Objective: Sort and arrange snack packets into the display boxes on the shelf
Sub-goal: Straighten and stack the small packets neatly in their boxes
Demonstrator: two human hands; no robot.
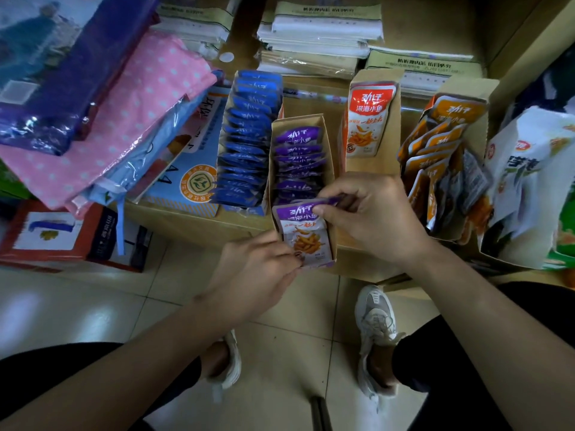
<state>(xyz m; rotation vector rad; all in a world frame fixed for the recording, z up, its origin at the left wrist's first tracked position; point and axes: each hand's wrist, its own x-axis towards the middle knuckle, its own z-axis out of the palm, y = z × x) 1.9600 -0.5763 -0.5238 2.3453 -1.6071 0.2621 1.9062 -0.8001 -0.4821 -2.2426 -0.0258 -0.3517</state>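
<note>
A purple snack packet point(306, 233) stands at the front of a brown display box point(328, 144) that holds a row of purple packets point(297, 160). My right hand point(370, 216) pinches the front packet's top edge. My left hand point(261, 269) pinches its lower left corner. To the left, another display box holds a full row of blue packets point(249, 141). On the right, one box holds a single red packet point(368, 119), and a further box holds orange packets point(441, 150) lying unevenly.
Pink, purple and blue plastic-wrapped goods point(124, 104) are piled on the shelf at left. Stacked paper packs point(320, 35) sit behind the boxes. A large white snack bag point(529, 181) stands at far right. A red carton point(62, 237) sits at lower left. Tiled floor and my shoes point(376, 321) are below.
</note>
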